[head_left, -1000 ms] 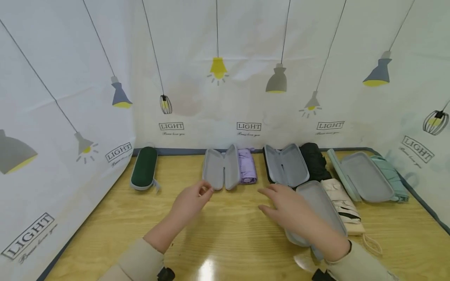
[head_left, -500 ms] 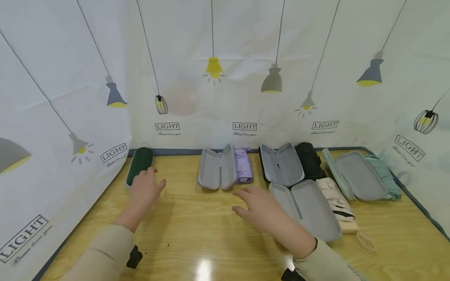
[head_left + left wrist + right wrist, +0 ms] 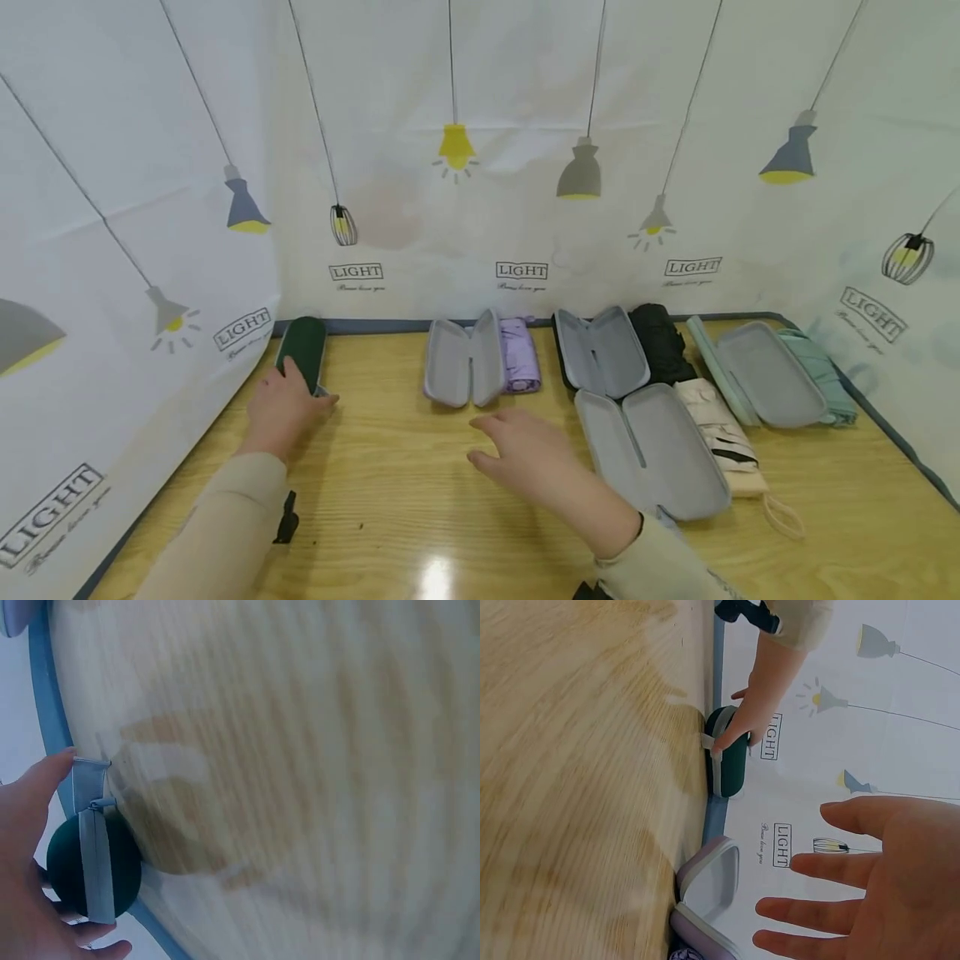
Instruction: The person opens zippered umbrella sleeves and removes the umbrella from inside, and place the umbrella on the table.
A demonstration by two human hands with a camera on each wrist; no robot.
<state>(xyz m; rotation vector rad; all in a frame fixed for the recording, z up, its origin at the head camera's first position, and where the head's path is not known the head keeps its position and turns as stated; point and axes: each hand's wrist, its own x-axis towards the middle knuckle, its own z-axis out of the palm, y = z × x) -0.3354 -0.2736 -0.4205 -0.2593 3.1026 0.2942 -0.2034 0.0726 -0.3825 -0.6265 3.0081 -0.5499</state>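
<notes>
In the head view my left hand (image 3: 283,410) is at the near end of a closed dark green zip case (image 3: 303,350) by the left wall. Its fingers curl round the case's left side and its thumb lies by the grey zip pull. The left wrist view shows the case end-on, with a grey zip band (image 3: 96,866) and pull tab (image 3: 90,780) beside the thumb. My right hand (image 3: 525,454) hovers over the table with fingers spread, holding nothing. Behind it an unzipped case with grey lining (image 3: 450,367) stands next to a folded purple umbrella (image 3: 519,354).
On the right lie more unzipped grey-lined cases (image 3: 603,350), one in front (image 3: 671,450) and a mint one (image 3: 772,375). Beside them are folded umbrellas: black (image 3: 662,343), cream (image 3: 716,425) and teal (image 3: 821,375). A lamp-printed sheet (image 3: 405,167) walls the wooden table (image 3: 397,517).
My left hand has swung left from mid-table to the green case and now lies round its near end. My right hand has drifted left, still with nothing in it.
</notes>
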